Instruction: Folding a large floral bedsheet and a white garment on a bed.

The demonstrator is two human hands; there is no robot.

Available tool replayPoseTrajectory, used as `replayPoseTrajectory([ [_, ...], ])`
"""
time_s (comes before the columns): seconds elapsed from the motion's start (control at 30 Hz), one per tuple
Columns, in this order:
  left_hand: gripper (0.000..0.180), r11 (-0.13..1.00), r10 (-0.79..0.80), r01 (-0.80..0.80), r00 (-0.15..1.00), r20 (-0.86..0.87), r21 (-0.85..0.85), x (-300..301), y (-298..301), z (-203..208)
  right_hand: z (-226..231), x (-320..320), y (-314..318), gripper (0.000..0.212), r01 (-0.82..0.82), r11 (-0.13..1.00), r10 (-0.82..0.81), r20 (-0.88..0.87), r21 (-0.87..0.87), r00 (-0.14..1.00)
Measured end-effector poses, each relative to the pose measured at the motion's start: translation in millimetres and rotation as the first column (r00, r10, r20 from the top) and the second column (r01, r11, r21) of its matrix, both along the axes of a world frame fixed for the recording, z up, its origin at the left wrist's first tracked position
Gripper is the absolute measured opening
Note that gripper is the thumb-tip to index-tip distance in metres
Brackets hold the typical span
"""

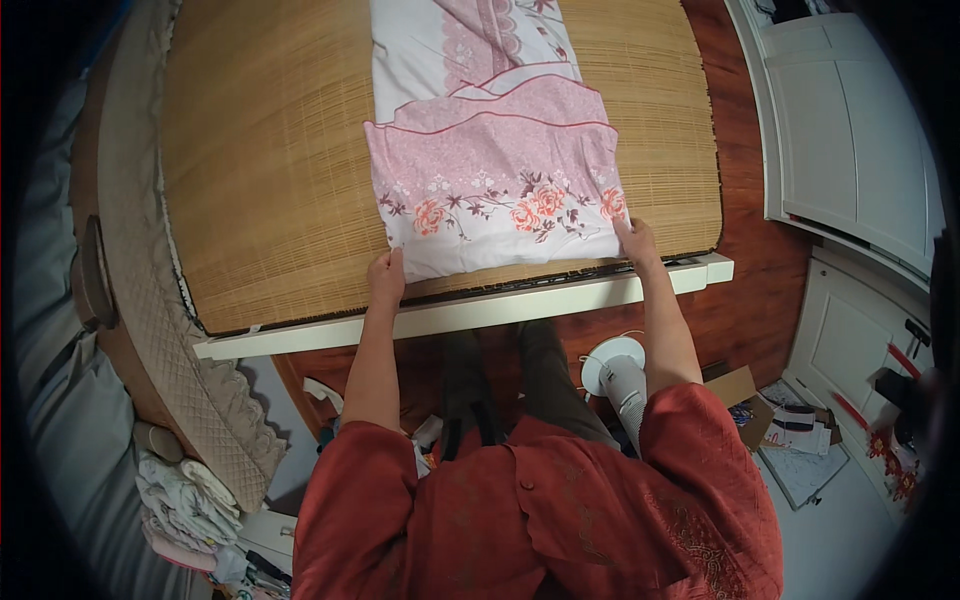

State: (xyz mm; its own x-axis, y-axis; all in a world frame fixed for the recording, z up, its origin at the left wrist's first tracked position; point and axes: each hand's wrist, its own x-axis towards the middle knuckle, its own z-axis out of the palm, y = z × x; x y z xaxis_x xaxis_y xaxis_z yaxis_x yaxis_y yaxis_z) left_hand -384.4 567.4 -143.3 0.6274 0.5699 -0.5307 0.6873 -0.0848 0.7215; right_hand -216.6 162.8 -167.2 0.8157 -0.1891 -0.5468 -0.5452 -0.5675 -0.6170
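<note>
A long folded piece of pink-and-white floral bedding (490, 165) lies over the woven mat (270, 170) on the bed. It has orange roses near its close edge and dark pink piping across its layered folds. My left hand (387, 275) is closed on its near left corner. Across from it, my right hand (636, 243) pinches the near right corner. Between my hands the near edge is pulled fairly straight, just behind the white bed rail (480, 308). Whether this is a sheet or a duvet cover I cannot tell.
Left of the bed hangs a quilted beige cover (165, 330), with folded cloths (185, 510) below. A white round-based cylindrical appliance (622, 375) stands on the floor by my right arm. Further right are an open cardboard box (740, 395) and white cabinets (850, 130).
</note>
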Motion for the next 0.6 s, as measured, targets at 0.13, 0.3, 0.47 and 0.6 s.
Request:
replayPoseTrajectory([
  [0.13, 0.039, 0.981, -0.108, 0.128, 0.984, -0.144, 0.144, -21, 3, 29, 42, -13, -3, 0.036, -0.181, 0.982, 0.187, -0.133, 0.054, 0.973],
  [0.3, 0.040, 0.943, -0.207, 0.256, 0.952, -0.225, 0.214, -83, -10, 60, 58, -81, -36, 0.041, -0.262, 0.964, 0.245, -0.214, -0.053, 0.946],
  [0.47, 0.036, 0.875, -0.346, 0.445, 0.852, -0.393, 0.193, -147, -10, 57, 72, -153, -37, 0.035, -0.306, 0.949, 0.267, -0.314, -0.080, 0.911],
  [0.6, 0.032, 0.940, -0.243, 0.324, 0.859, -0.450, 0.112, -137, -3, 73, 72, -159, -44, 0.026, -0.099, 0.993, 0.116, -0.328, 0.069, 0.937],
])
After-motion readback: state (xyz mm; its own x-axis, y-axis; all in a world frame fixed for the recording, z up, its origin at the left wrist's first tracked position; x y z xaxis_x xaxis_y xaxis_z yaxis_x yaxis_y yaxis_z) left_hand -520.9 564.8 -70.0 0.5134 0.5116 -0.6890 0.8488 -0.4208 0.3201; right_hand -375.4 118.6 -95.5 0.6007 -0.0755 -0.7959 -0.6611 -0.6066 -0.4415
